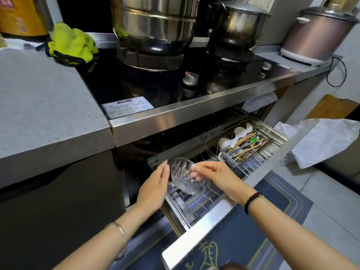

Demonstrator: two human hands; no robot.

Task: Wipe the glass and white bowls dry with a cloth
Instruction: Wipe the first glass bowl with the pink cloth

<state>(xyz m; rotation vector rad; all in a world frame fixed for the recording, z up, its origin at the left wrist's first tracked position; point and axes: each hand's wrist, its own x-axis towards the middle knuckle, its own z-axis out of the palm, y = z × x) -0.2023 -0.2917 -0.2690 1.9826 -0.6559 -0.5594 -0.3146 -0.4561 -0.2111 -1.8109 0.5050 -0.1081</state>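
Pinching glass bowl [185,177] by its rim with right hand [212,176], bracing it with flat-fingered left hand [153,185], tilted above pulled-out wire drawer [202,219]; cutlery tray [249,146] at two o'clock, green cloth [72,43] far off at eleven, beside steel pot [153,26].

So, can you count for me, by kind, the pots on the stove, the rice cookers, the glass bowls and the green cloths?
Pots on the stove: 2, the big pot and the smaller pot
Rice cooker: 1
Glass bowl: 1
Green cloth: 1
Total: 5
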